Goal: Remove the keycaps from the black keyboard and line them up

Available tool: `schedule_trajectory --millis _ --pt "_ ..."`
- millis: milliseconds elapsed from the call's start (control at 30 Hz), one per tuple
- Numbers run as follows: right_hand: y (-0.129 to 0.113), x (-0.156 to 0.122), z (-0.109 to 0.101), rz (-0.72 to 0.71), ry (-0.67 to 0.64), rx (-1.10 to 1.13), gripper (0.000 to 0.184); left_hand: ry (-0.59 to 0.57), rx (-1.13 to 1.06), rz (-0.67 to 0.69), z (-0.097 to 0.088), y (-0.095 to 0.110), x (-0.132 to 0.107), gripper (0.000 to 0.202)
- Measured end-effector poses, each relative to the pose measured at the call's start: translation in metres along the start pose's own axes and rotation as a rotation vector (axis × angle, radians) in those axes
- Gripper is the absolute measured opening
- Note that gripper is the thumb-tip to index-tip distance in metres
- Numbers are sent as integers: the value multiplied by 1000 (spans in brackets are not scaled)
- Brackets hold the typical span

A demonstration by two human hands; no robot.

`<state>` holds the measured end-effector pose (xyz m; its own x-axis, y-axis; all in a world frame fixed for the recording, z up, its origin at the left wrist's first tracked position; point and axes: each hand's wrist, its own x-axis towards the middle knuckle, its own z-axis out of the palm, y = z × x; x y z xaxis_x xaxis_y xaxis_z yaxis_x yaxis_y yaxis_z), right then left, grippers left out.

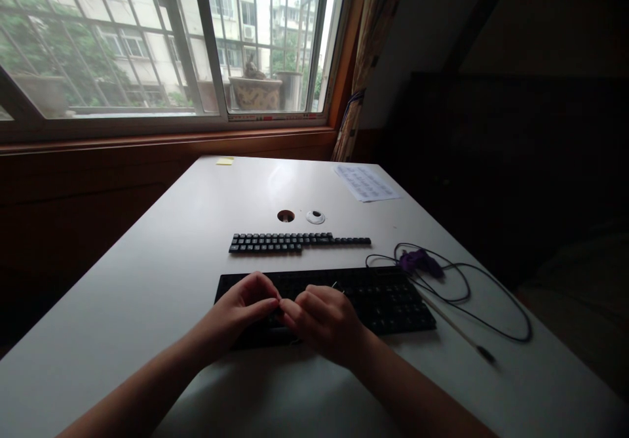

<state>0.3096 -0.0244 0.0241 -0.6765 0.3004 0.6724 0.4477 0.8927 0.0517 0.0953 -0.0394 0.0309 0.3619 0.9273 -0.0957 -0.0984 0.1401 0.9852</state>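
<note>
A black keyboard (388, 300) lies on the white desk (162, 274) in front of me. Both my hands rest over its left half. My left hand (240, 310) has its fingers curled, the tips pinched toward the right hand. My right hand (324, 320) is closed in a loose fist, and a thin wire tool pokes out above its knuckles. What sits between the fingertips is too small to make out. Beyond the keyboard, several removed black keycaps (289, 242) are laid out in rows.
The keyboard's black cable (472, 294) loops at the right around a purple object (417, 261), with a thin stick (457, 333) beside it. A desk hole (285, 216), its white cap (315, 216), a printed sheet (366, 182) and a yellow note (225, 160) lie farther back, below the window.
</note>
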Motion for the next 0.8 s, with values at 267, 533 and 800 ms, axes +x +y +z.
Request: schedule_trajectory --millis 267,533,800 --pt "-1 0 1 4 -58 2 15 -14 19 -1 -2 -1 1 19" --pt "1 2 2 45 -20 124 16 -30 -25 6 -6 -1 1 18" --pt "2 -2 9 131 -29 212 16 -43 -86 -15 -7 -7 2 20"
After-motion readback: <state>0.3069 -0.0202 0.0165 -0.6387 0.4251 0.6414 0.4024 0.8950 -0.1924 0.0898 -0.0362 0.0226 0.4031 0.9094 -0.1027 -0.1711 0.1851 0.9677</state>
